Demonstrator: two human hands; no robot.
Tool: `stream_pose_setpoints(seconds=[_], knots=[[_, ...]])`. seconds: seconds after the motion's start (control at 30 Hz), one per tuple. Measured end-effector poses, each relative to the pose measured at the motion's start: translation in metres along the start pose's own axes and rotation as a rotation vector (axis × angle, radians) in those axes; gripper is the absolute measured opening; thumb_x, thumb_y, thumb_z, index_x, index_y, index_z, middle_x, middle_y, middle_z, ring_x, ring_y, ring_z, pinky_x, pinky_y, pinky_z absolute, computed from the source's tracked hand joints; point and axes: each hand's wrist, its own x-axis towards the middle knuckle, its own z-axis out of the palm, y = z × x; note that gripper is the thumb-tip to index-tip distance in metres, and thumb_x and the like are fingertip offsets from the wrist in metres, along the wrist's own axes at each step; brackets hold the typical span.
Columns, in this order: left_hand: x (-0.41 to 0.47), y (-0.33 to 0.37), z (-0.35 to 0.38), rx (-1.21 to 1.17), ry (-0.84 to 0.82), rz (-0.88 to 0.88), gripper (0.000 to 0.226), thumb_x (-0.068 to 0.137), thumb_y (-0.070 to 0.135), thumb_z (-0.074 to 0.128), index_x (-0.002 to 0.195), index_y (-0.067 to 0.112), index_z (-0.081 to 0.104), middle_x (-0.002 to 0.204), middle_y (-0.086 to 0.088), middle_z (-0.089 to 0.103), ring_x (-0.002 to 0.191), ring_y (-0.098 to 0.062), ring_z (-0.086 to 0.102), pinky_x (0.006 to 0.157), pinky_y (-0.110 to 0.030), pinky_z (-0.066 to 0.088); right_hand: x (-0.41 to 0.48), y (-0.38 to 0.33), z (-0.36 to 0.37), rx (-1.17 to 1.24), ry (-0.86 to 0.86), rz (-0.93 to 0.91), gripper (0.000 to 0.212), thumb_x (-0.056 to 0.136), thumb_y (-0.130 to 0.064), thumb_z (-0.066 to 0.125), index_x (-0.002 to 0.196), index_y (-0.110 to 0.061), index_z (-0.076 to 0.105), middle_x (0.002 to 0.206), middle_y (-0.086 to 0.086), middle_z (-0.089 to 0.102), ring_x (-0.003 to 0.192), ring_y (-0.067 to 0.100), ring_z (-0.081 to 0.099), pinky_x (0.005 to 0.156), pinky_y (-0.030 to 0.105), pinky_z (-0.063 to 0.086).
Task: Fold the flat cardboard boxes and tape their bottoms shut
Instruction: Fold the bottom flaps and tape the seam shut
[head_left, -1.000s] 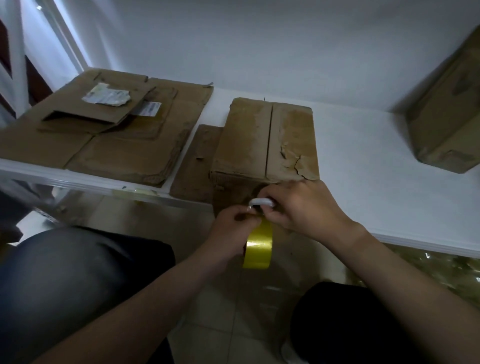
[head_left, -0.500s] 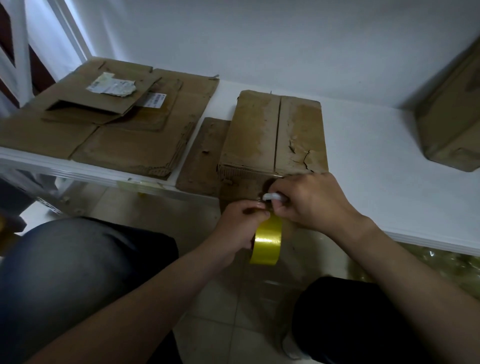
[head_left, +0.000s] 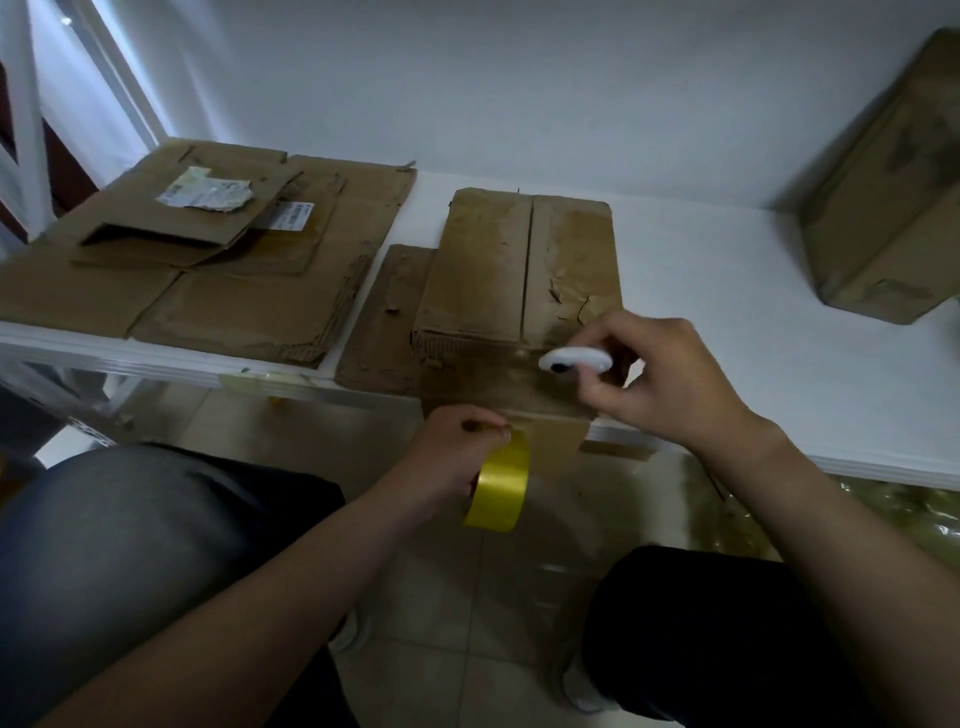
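Yellow tape roll hangs held in the curled left grip; the right grip, at two o'clock, pinches a white tool.

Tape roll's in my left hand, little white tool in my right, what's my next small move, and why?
Probably rub the right hand down the box front to seat any loose tape: the left hand holds the roll at that front's bottom edge, and the white tool hovers beside it.

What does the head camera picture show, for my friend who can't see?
The left hand holds a yellow tape roll in front of a folded cardboard box on the white table, while the right hand pinches a small white oval tool. Flat cardboard lies at left.
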Motion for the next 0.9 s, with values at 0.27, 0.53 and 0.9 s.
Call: stream_pose_setpoints(seconds=[0.27,0.53,0.9], knots=[[-0.005,0.006,-0.008,0.221,-0.01,0.068,0.009,0.092,0.023,0.071,0.1,0.024,0.072,0.113,0.003,0.065,0.099,-0.016,0.061,0.078,-0.028,0.045,-0.023,0.076,-0.037,-0.356,0.261,0.562,0.014,0.085,-0.031,0.07,0.09,-0.021,0.061,0.091,-0.002,0.066,0.073,0.02,0.058,0.063,0.032,0.04],[-0.012,0.023,-0.011,0.285,-0.041,0.026,0.012,0.094,0.028,0.069,0.106,0.027,0.071,0.108,0.008,0.058,0.096,-0.016,0.057,0.088,-0.042,0.054,-0.048,0.115,-0.004,-0.623,-0.059,0.525,0.012,0.092,-0.021,0.064,0.097,-0.01,0.064,0.105,0.009,0.056,0.086,0.036,0.062,0.067,0.043,0.054],[-0.01,0.036,-0.031,0.273,-0.09,-0.004,0.007,0.095,0.028,0.069,0.1,0.03,0.072,0.111,0.0,0.063,0.097,-0.022,0.062,0.066,-0.033,0.054,0.011,0.034,-0.017,-0.462,0.159,-0.039,0.032,0.103,-0.033,0.051,0.126,-0.018,0.067,0.131,0.002,0.063,0.111,0.026,0.059,0.087,0.039,0.051]])
